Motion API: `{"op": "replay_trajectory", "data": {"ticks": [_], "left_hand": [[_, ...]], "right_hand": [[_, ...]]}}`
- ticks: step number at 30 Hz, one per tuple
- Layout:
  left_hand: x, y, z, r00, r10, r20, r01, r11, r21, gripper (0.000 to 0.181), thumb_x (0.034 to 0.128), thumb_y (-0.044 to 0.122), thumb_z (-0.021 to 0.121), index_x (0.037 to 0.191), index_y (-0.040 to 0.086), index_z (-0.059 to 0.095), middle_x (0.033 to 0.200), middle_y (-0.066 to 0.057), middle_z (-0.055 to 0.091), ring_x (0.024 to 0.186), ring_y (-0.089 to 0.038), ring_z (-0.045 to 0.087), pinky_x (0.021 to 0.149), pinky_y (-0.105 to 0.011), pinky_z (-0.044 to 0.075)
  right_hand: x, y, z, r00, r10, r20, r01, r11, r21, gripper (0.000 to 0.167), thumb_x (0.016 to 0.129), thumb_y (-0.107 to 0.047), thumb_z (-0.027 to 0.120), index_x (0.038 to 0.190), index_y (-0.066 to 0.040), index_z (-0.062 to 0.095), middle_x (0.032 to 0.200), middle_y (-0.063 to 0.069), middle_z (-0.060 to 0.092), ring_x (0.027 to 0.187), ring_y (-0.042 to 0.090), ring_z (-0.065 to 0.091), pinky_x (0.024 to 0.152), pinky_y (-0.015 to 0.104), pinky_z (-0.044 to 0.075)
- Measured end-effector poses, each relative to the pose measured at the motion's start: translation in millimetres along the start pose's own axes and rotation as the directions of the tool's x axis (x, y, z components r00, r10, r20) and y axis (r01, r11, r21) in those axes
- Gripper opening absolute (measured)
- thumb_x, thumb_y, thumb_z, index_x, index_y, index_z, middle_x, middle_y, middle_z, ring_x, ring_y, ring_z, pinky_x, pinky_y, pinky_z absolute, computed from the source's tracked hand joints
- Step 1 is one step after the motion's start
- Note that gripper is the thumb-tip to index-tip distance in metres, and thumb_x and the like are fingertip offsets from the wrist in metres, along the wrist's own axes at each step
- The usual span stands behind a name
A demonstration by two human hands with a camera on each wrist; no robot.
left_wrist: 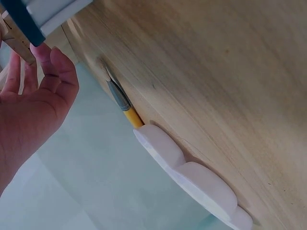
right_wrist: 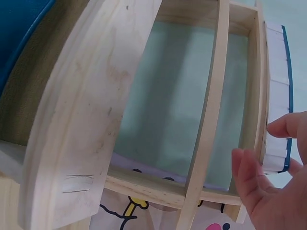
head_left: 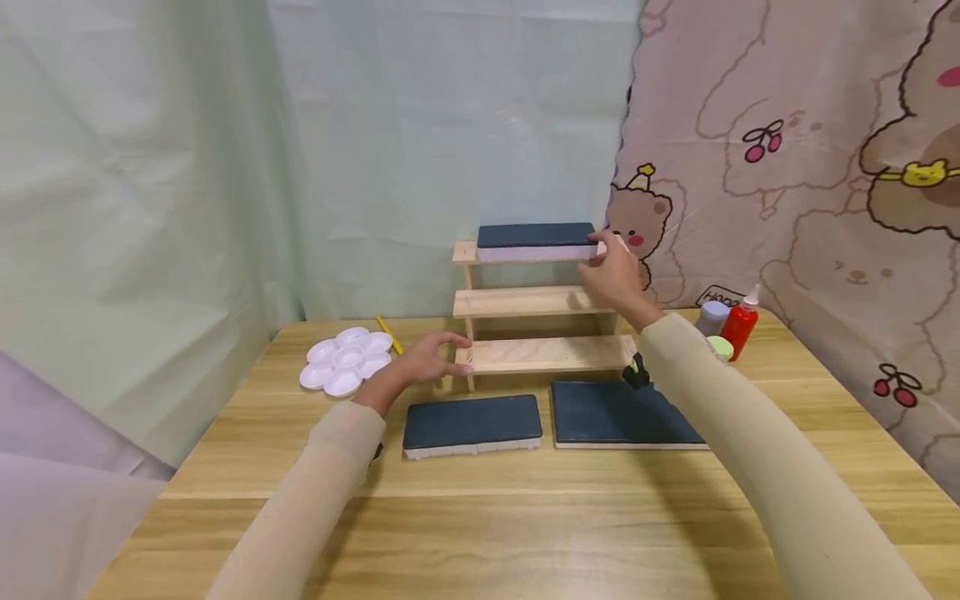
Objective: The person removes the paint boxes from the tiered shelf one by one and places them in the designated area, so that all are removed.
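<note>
A three-step wooden shelf stand stands at the back of the table. On its top step sits a flat white box with a dark blue top. My right hand grips that box's right end; in the right wrist view a fingertip presses its white side. My left hand holds the left end of the lowest step, its fingers spread around the wood. Two similar dark-topped pieces, a narrow box and a wider one, lie in front of the stand.
Left of the stand lie a white flower-shaped palette and a yellow-handled paintbrush. At the right stand a red squeeze bottle, a greyish-blue pot and a pale green one. Curtains hang behind the table.
</note>
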State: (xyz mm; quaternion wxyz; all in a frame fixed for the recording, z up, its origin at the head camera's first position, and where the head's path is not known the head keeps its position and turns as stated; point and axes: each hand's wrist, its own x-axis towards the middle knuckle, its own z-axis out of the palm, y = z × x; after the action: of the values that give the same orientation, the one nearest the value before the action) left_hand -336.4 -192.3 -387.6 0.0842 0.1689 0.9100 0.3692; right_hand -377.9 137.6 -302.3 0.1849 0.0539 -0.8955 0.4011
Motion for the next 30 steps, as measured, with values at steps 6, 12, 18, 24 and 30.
{"op": "replay_trajectory", "data": {"ticks": [6, 12, 18, 24, 30], "left_hand": [[-1.5, -0.9, 0.2, 1.0, 0.005, -0.001, -0.005, 1.0, -0.011, 0.052, 0.0859, 0.022, 0.08, 0.132, 0.006, 0.062, 0.143, -0.017, 0.051, 0.123, -0.037, 0.05, 0.104, -0.05, 0.041], [-1.5, -2.9, 1.9, 1.0, -0.001, 0.003, 0.001, 1.0, -0.001, 0.052, 0.0857, 0.024, 0.08, 0.132, 0.009, 0.062, 0.143, -0.015, 0.051, 0.132, -0.035, 0.044, 0.107, -0.05, 0.038], [-2.5, -2.0, -0.4, 1.0, -0.016, 0.009, 0.016, 1.0, -0.011, 0.052, 0.0869, 0.024, 0.079, 0.134, 0.009, 0.061, 0.146, -0.016, 0.048, 0.126, -0.036, 0.049, 0.103, -0.05, 0.042], [0.6, -3.5, -0.7, 1.0, 0.005, 0.008, -0.005, 1.0, -0.003, 0.053, 0.0872, 0.025, 0.078, 0.134, 0.009, 0.06, 0.146, -0.015, 0.048, 0.136, -0.035, 0.041, 0.108, -0.05, 0.037], [2.1, -4.1, -0.3, 1.0, 0.015, 0.01, -0.015, 1.0, -0.002, 0.052, 0.0869, 0.023, 0.079, 0.134, 0.008, 0.06, 0.146, -0.016, 0.048, 0.14, -0.035, 0.036, 0.111, -0.051, 0.034]], "right_hand": [[-4.0, 1.4, -1.1, 1.0, -0.011, -0.004, 0.011, 0.998, 0.056, 0.054, 0.09, -0.016, 0.066, 0.141, -0.012, 0.05, 0.111, 0.018, 0.067, 0.097, 0.034, 0.063, 0.084, 0.047, 0.049], [-6.2, 2.2, -4.8, 0.999, 0.011, 0.051, -0.016, 0.995, 0.094, 0.057, 0.09, -0.017, 0.068, 0.144, -0.013, 0.048, 0.116, 0.021, 0.066, 0.101, 0.034, 0.064, 0.089, 0.049, 0.048], [-6.0, 1.5, -10.6, 0.996, 0.019, 0.082, -0.033, 0.984, 0.174, 0.054, 0.092, -0.016, 0.068, 0.142, -0.012, 0.051, 0.121, 0.022, 0.063, 0.096, 0.035, 0.067, 0.08, 0.04, 0.054], [-8.4, 2.2, -12.3, 0.995, 0.053, 0.079, -0.074, 0.953, 0.294, 0.045, 0.091, -0.016, 0.072, 0.131, -0.009, 0.054, 0.115, 0.018, 0.058, 0.092, 0.029, 0.064, 0.07, 0.03, 0.056], [-12.3, 6.5, -10.2, 0.994, 0.046, 0.099, -0.079, 0.933, 0.351, 0.049, 0.091, -0.022, 0.074, 0.132, -0.013, 0.049, 0.096, 0.01, 0.056, 0.081, 0.035, 0.066, 0.063, 0.036, 0.056]]}}
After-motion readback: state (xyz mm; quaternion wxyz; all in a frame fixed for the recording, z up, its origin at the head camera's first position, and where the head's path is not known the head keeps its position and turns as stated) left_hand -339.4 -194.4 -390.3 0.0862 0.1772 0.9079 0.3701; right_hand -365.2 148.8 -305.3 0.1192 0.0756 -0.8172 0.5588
